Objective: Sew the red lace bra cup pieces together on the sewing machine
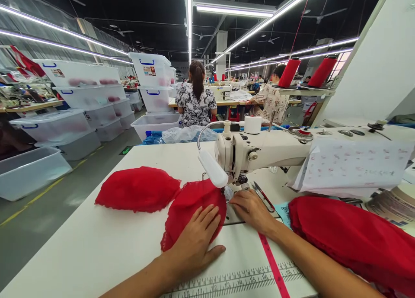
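A red lace piece is seen from the head camera, pressed flat on the white sewing table and fed up to the needle of the sewing machine; the left hand is spread open, palm down, on the cloth; the right hand is laid flat beside the presser foot, fingers loosely together, nothing clamped; a second red lace piece lies apart to the left and a heap of red fabric waits at right, so more pieces appear left to sew; two seated workers are seen beyond.
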A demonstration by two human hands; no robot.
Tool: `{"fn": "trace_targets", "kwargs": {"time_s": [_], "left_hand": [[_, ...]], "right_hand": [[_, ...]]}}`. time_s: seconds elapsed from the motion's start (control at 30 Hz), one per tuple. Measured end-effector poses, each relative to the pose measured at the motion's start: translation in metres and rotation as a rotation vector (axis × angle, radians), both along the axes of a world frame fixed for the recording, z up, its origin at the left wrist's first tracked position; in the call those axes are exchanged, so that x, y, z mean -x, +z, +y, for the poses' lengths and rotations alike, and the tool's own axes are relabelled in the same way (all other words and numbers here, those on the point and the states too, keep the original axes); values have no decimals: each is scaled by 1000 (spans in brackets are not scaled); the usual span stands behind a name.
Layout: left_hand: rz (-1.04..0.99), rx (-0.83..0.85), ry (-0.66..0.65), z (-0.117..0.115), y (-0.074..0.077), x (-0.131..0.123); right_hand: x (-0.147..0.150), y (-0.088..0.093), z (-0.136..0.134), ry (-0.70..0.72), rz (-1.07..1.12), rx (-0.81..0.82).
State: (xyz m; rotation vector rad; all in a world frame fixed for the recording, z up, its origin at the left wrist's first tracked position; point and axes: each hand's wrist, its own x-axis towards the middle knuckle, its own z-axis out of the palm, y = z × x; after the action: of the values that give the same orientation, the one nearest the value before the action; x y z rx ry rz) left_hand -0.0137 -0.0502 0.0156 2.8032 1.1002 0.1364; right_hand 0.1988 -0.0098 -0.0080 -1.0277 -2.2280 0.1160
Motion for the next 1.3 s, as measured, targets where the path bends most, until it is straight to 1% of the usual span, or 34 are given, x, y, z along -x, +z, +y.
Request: {"fn": "trace_targets", "kwargs": {"time_s": [0.13, 0.3, 0.53, 0.77, 0.97, 1.13, 1.3], "left_hand": [[-37, -5, 22, -2, -1, 3], [-48, -7, 14, -2, -2, 4], [-57, -20, -20, -2, -1, 4], [-31, 16, -52, -4, 0, 3], [-50, 40, -58, -4, -2, 5], [-80, 18, -48, -3, -4, 4], [-72, 30, -8, -3, 0, 3]], "right_hand": [[-1, 3, -2, 26, -23, -20], [-2, 7, -4, 56, -59, -1], [-2, 10, -6, 173, -120, 29], [-3, 6, -5, 187, -132, 31], [-2, 9, -7, 186, -141, 43], [-3, 10, -7, 194, -163, 41], [-3, 10, -8, 210, -162, 40]]}}
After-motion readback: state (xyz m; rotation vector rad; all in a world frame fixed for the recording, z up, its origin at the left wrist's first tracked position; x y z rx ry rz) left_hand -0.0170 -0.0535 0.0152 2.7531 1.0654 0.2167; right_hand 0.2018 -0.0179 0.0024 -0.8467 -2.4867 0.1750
